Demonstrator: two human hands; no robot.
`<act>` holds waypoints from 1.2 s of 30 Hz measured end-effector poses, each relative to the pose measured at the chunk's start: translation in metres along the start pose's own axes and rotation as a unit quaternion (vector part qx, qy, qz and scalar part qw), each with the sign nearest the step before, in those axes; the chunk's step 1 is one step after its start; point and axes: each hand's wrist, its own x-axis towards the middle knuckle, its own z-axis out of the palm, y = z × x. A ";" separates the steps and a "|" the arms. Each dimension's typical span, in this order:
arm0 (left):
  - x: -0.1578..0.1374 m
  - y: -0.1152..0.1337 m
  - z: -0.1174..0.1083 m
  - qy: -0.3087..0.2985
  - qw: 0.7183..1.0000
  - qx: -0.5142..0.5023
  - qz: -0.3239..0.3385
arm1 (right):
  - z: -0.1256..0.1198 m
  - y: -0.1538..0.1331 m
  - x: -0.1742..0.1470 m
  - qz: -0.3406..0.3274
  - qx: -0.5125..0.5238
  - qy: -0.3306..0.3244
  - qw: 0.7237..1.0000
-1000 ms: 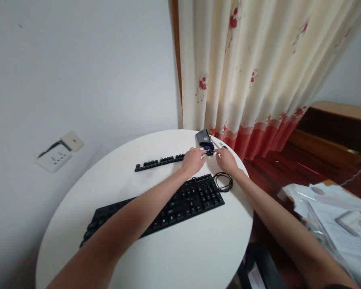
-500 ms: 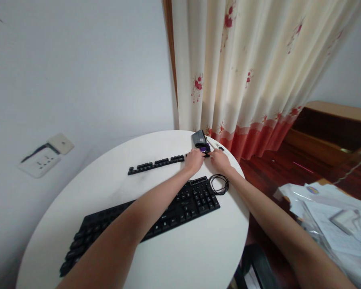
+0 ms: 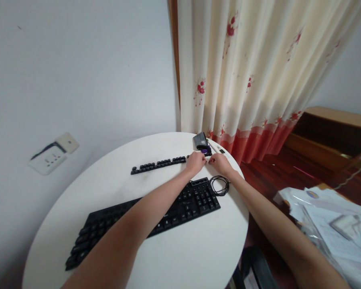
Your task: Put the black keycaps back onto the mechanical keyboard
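At the far right of the round white table (image 3: 180, 257), my left hand (image 3: 196, 161) is closed with its fingertips pinched together. My right hand (image 3: 221, 163) faces it, a small gap apart, also pinched. Tiny dark bits show at the fingertips of both; they are too small to name. Just beyond the hands lie black keycaps (image 3: 208, 154), partly hidden by my fingers. A long row of loose black keycaps (image 3: 159, 164) stretches left from my left hand. Nearer to me lies a black keyboard (image 3: 198, 202), crossed by my left forearm.
Behind the hands sits a grey cloth pouch (image 3: 200, 141) beside a purple item (image 3: 204, 151). A pale stick-like tool (image 3: 213, 147) lies near the far rim. A coiled black cable (image 3: 219, 185) rests right of the keyboard. Plastic-wrapped papers (image 3: 327, 216) are to the right.
Both hands have drawn back slightly toward me from the keycaps, uncovering more of them. The fingertips of the two hands have come a little apart. The view has shifted slightly.
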 end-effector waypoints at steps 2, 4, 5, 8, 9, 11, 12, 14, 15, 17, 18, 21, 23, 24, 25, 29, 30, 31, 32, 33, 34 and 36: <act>-0.011 -0.001 -0.009 0.006 1.000 -0.018 0.005 | -0.003 -0.003 -0.009 -0.002 0.020 0.012 1.000; -0.028 -0.003 -0.020 0.011 0.999 -0.032 0.012 | -0.004 -0.007 -0.024 -0.009 0.070 0.029 0.997; -0.039 -0.003 -0.027 0.014 0.999 -0.038 0.019 | -0.004 -0.011 -0.034 -0.014 0.113 0.040 0.993; -0.076 -0.003 -0.043 0.026 0.996 -0.062 0.061 | -0.003 -0.022 -0.064 -0.039 0.234 0.037 0.971; -0.088 -0.002 -0.047 0.030 0.994 -0.078 0.074 | -0.002 -0.026 -0.074 -0.054 0.258 0.031 0.964; -0.110 0.002 -0.052 0.026 0.990 -0.109 0.084 | -0.004 -0.035 -0.089 -0.084 0.294 0.024 0.952; -0.118 0.004 -0.053 0.020 0.989 -0.121 0.084 | -0.005 -0.038 -0.095 -0.098 0.305 0.021 0.947; -0.129 0.008 -0.053 0.004 0.987 -0.134 0.083 | -0.009 -0.043 -0.102 -0.120 0.312 0.011 0.942; -0.132 0.010 -0.053 -0.004 0.987 -0.137 0.081 | -0.012 -0.045 -0.104 -0.127 0.310 0.006 0.942; -0.135 0.011 -0.051 -0.016 0.987 -0.140 0.077 | -0.016 -0.047 -0.106 -0.134 0.302 -0.002 0.944; -0.136 0.011 -0.051 -0.021 0.987 -0.142 0.076 | -0.017 -0.047 -0.107 -0.135 0.300 -0.006 0.944; -0.137 0.008 -0.049 -0.026 0.986 -0.142 0.078 | -0.017 -0.046 -0.109 -0.132 0.299 -0.016 0.945; -0.138 0.006 -0.048 -0.022 0.987 -0.139 0.081 | -0.016 -0.045 -0.110 -0.131 0.299 -0.018 0.945; -0.139 0.006 -0.047 -0.021 0.987 -0.136 0.083 | -0.016 -0.045 -0.110 -0.132 0.297 -0.017 0.946; -0.139 0.006 -0.047 -0.020 0.987 -0.131 0.088 | -0.015 -0.045 -0.111 -0.136 0.292 -0.018 0.946; -0.142 0.010 -0.049 -0.021 0.989 -0.099 0.111 | -0.019 -0.047 -0.110 -0.166 0.255 -0.024 0.952; -0.142 0.011 -0.049 -0.022 0.989 -0.088 0.118 | -0.020 -0.048 -0.109 -0.175 0.243 -0.027 0.954; -0.142 0.013 -0.050 -0.024 0.989 -0.074 0.126 | -0.022 -0.049 -0.109 -0.184 0.232 -0.029 0.955; -0.142 0.014 -0.050 -0.026 0.989 -0.060 0.134 | -0.024 -0.050 -0.108 -0.192 0.221 -0.030 0.956; -0.142 0.015 -0.050 -0.029 0.988 -0.046 0.141 | -0.025 -0.051 -0.108 -0.199 0.212 -0.032 0.956; -0.143 0.016 -0.050 -0.030 0.988 -0.033 0.147 | -0.026 -0.052 -0.107 -0.204 0.205 -0.032 0.957; -0.144 0.016 -0.050 -0.030 0.988 -0.016 0.152 | -0.026 -0.053 -0.107 -0.205 0.201 -0.031 0.957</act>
